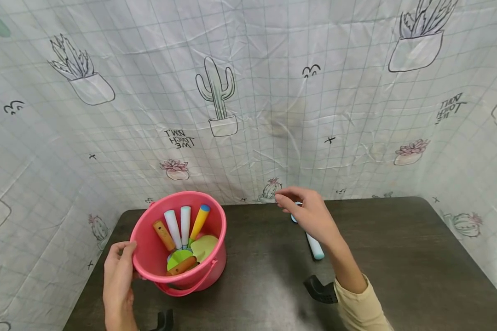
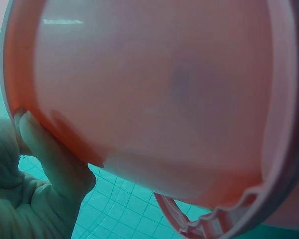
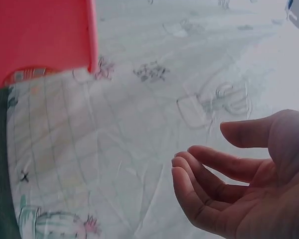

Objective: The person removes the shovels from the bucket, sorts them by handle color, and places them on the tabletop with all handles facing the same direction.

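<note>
A pink bucket [image 1: 149, 256] stands at the left of the dark table, tilted slightly in the head view. My left hand [image 1: 118, 271] grips its left rim, thumb and fingers on either side of the edge. Inside lie several handled tools, among them white handles [image 1: 172, 227], a yellow handle [image 1: 199, 223] with a blue end, brown handles [image 1: 164, 235] and a pale green piece [image 1: 205, 247]. To the right, my right hand [image 1: 310, 214] hovers with relaxed fingers and holds nothing. Partly hidden below it lies a tool with a white handle [image 1: 315, 247].
The dark tabletop [image 1: 261, 257] runs up to a white grid-patterned curtain [image 1: 273, 92] with cactus drawings at the back and sides. The bucket's pink carrying handle [image 1: 190, 290] hangs at its front.
</note>
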`<action>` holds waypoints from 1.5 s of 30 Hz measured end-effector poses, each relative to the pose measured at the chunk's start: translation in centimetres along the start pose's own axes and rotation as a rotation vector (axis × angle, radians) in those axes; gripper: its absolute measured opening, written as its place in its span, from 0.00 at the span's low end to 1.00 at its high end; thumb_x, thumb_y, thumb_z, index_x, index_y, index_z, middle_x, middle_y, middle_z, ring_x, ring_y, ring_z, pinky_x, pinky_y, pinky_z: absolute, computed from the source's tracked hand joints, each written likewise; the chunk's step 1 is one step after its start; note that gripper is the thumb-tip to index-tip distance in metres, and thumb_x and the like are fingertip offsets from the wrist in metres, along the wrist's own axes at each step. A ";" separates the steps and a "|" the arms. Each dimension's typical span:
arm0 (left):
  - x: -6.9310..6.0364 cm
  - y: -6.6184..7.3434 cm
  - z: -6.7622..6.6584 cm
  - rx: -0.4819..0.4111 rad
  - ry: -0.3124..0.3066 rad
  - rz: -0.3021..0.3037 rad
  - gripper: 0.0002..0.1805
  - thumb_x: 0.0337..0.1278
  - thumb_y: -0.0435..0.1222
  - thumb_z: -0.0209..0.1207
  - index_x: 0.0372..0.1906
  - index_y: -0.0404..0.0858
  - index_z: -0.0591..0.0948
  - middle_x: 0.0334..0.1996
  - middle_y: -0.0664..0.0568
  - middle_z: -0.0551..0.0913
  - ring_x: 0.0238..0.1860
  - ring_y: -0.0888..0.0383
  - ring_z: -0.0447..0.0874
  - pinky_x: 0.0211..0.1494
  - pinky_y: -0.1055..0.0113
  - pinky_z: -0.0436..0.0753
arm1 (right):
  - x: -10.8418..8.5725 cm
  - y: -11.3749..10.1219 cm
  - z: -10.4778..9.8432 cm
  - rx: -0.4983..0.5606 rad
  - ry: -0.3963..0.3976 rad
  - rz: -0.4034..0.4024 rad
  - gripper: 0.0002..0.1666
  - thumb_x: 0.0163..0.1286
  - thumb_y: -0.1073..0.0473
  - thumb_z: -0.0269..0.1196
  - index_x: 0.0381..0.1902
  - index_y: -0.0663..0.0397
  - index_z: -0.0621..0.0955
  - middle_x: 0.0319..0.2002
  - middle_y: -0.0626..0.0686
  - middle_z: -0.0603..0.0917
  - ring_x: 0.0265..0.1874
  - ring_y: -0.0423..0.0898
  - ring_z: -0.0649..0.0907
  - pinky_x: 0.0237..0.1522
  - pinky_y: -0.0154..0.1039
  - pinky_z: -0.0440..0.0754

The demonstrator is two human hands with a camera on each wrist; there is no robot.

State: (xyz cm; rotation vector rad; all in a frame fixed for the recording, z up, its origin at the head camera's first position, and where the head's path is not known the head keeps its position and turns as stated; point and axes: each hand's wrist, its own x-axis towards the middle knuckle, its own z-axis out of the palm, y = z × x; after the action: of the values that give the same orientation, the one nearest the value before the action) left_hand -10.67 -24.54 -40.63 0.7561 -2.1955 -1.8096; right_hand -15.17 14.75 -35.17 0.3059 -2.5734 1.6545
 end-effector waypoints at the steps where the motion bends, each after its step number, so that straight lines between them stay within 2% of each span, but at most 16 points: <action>1: 0.0 0.0 0.0 0.001 0.001 0.001 0.17 0.79 0.43 0.48 0.57 0.33 0.69 0.21 0.55 0.79 0.13 0.61 0.75 0.19 0.69 0.77 | 0.0 -0.3 0.2 0.010 -0.010 -0.009 0.14 0.78 0.55 0.62 0.52 0.58 0.86 0.43 0.53 0.88 0.42 0.48 0.86 0.45 0.43 0.84; 6: 0.0 0.2 -0.1 0.000 0.012 0.004 0.17 0.79 0.43 0.48 0.57 0.33 0.70 0.20 0.56 0.78 0.13 0.62 0.75 0.18 0.70 0.77 | 0.2 -1.2 1.2 0.039 -0.055 -0.030 0.12 0.78 0.56 0.62 0.50 0.56 0.86 0.43 0.52 0.88 0.42 0.47 0.86 0.51 0.46 0.84; 12: 0.0 0.3 -0.1 0.001 0.026 0.011 0.17 0.79 0.43 0.48 0.57 0.33 0.70 0.20 0.56 0.78 0.13 0.63 0.74 0.18 0.70 0.76 | 0.6 -1.7 2.9 0.029 -0.089 -0.051 0.13 0.76 0.56 0.63 0.51 0.57 0.87 0.42 0.51 0.88 0.40 0.45 0.87 0.48 0.47 0.84; 19: -0.1 0.4 0.1 -0.017 0.020 0.021 0.17 0.79 0.43 0.48 0.57 0.33 0.69 0.19 0.56 0.77 0.12 0.63 0.74 0.17 0.71 0.76 | 1.1 -3.0 5.1 0.045 -0.148 -0.115 0.13 0.75 0.58 0.64 0.51 0.60 0.86 0.39 0.52 0.87 0.37 0.45 0.85 0.44 0.43 0.85; 24: -0.2 0.4 0.2 -0.037 0.011 0.037 0.17 0.79 0.42 0.49 0.56 0.32 0.69 0.20 0.56 0.78 0.12 0.63 0.75 0.17 0.71 0.77 | 1.3 -4.3 6.9 0.002 -0.191 -0.114 0.14 0.75 0.57 0.64 0.52 0.57 0.86 0.43 0.52 0.89 0.38 0.44 0.85 0.42 0.41 0.83; 34: -0.3 0.4 0.2 -0.020 0.008 0.035 0.17 0.79 0.42 0.48 0.57 0.32 0.69 0.21 0.55 0.78 0.12 0.63 0.75 0.18 0.71 0.77 | 2.0 -5.7 10.3 -0.004 -0.285 -0.121 0.14 0.74 0.57 0.64 0.51 0.59 0.86 0.41 0.49 0.88 0.38 0.41 0.85 0.42 0.34 0.83; 40: -0.4 0.2 0.2 -0.009 0.006 0.039 0.18 0.79 0.43 0.48 0.57 0.32 0.69 0.21 0.53 0.78 0.13 0.63 0.75 0.18 0.71 0.77 | 2.7 -5.9 12.1 -0.021 -0.346 -0.151 0.10 0.73 0.59 0.65 0.47 0.60 0.86 0.36 0.47 0.89 0.37 0.38 0.85 0.42 0.32 0.80; 45: -0.4 0.1 0.0 -0.002 0.007 0.037 0.18 0.79 0.42 0.48 0.57 0.32 0.69 0.21 0.54 0.78 0.13 0.63 0.75 0.18 0.71 0.77 | 3.2 -6.2 13.8 -0.066 -0.411 -0.155 0.09 0.73 0.60 0.65 0.46 0.59 0.86 0.29 0.42 0.86 0.31 0.37 0.84 0.40 0.33 0.80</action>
State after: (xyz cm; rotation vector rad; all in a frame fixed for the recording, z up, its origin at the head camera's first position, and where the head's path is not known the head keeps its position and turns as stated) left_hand -10.34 -24.27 -40.46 0.7150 -2.1883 -1.7891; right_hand -16.32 -0.66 -34.90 0.9016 -2.7838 1.5866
